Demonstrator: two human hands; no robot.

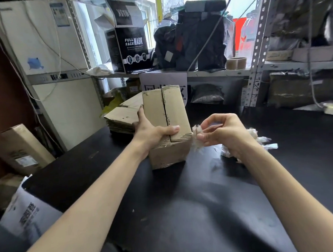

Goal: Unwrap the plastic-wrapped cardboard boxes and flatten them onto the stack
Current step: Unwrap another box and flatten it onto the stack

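The box (172,110) rests on the dark tabletop (186,202). The left hand (152,130) has its fingers (173,128) clamped over the near left edge, likely bracing the box against the pull. The right hand (226,134) pinches a plastic scrap (196,137) at the box's near right corner. Crumpled wrap (260,141) lies just beside that hand. The stack (120,117) of flattened boxes waits behind the box, to its left.

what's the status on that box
Left hand grips brown cardboard box. Right hand pinches clear plastic wrap scrap at its corner. Flattened cardboard stack behind, nothing blocking.
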